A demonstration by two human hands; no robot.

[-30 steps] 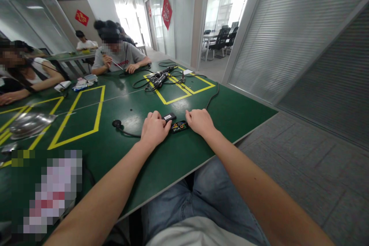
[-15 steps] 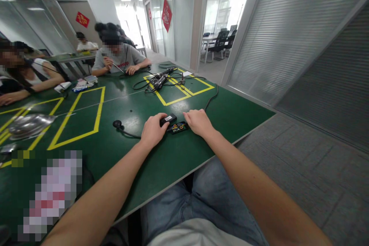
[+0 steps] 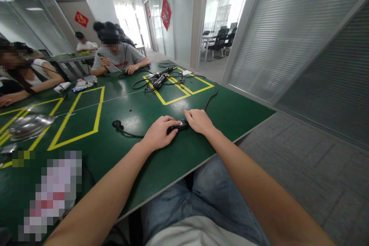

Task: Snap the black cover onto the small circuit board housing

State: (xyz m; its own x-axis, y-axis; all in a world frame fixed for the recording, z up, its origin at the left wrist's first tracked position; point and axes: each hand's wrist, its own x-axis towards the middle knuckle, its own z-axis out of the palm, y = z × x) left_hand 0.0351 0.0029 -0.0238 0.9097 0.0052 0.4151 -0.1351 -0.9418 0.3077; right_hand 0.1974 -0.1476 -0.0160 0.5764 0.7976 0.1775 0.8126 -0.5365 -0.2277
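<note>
From the head view, we have the black case (image 3: 183,126) lying flat on the green table (image 3: 245,107), right between both hands and near the front edge. Here is our left hand (image 3: 160,133): half closed, fingers arched over the top of the case, thumb down along its near side, so we read a light pinch. Over to our right hand (image 3: 199,120): curled loosely at the other end, fingertips tucked out of sight, and we cannot tell whether it grips the case or only rests against it. A black cord (image 3: 132,135) runs from the plug (image 3: 116,124) and vanishes beneath our left hand, while a dark cable (image 3: 212,98) trails away behind our right. We judge the case light and stiff, probably hard plastic, a touch slippery on its smooth faces, with thin edges that could crack under force. Best hold, we reckon: the long sides, between thumb and fingers, with the cords left slack.
</note>
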